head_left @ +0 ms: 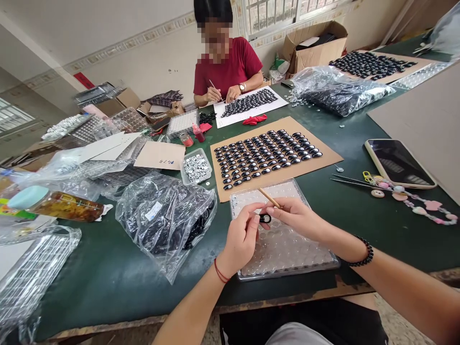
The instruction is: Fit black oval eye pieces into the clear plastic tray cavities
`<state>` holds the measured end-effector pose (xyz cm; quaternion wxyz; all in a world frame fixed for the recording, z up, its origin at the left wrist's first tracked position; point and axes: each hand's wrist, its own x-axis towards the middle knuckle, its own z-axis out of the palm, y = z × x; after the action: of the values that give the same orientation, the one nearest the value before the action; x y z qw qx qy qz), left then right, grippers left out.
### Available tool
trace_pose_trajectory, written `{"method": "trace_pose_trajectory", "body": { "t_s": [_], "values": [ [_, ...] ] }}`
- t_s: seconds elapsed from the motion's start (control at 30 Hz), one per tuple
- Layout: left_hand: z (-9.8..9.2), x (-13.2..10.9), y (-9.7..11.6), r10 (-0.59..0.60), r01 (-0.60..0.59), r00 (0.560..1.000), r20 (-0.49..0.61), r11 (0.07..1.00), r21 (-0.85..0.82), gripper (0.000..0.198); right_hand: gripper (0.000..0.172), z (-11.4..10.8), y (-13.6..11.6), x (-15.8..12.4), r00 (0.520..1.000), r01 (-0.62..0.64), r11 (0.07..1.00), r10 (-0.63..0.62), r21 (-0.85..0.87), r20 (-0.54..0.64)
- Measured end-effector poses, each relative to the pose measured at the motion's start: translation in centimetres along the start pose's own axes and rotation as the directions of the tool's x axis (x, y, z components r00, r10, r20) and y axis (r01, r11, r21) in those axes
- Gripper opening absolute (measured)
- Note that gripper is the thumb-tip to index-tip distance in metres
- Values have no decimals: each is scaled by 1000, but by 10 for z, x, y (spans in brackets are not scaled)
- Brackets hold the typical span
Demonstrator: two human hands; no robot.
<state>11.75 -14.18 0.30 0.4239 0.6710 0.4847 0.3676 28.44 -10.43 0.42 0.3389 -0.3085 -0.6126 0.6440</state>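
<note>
Above the clear plastic tray (293,254), the left hand (241,235) pinches a glossy black piece (265,218), probably light, stiff and slippery, so best held by its edges, while the right hand (301,216) grips a wooden stick (269,197), perhaps touching the piece too.

Blue handwriting on the small cardboard sheet (156,154): looks like it ends "7.5", first characters unclear. White label (154,211) on the clear plastic bag (134,203): too small to read. Bottle (66,204) markings: illegible. Nothing else readable.
</note>
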Motion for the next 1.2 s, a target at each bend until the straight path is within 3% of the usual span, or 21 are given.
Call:
{"method": "trace_pose_trajectory", "body": {
  "t_s": [0.1,0.3,0.77,0.9,1.0,1.07,1.13,1.2],
  "values": [
    [1,0,-2,56,-55,998,-20,998,43,25,23,-1,2,-1,1000,-12,1000,12,-9,20],
    [0,2,-6,111,-102,992,-65,986,131,25,15,2,4,0,997,-29,984,16,-174,-76],
    [1,-3,0,105,-107,994,25,988,112,24,5,5,2,-7,995,8,952,-38,-306,-93],
    [3,-3,5,71,-71,997,0,997,40,24,9,7,0,-5,993,3,952,-39,-307,-112],
    [1,0,6,-82,74,996,-35,980,-186,23,13,5,0,-3,987,-45,954,-3,-295,-160],
    [-6,5,4,-258,214,966,-24,846,-489,22,19,2,0,-2,978,-80,963,25,-258,-209],
    [-17,12,2,-435,282,900,19,549,-787,15,23,0,0,-2,967,-90,972,33,-219,-252],
    [-27,19,0,-567,254,821,73,248,-935,11,24,-1,0,-2,962,-85,979,32,-185,-271]
  ]
}}
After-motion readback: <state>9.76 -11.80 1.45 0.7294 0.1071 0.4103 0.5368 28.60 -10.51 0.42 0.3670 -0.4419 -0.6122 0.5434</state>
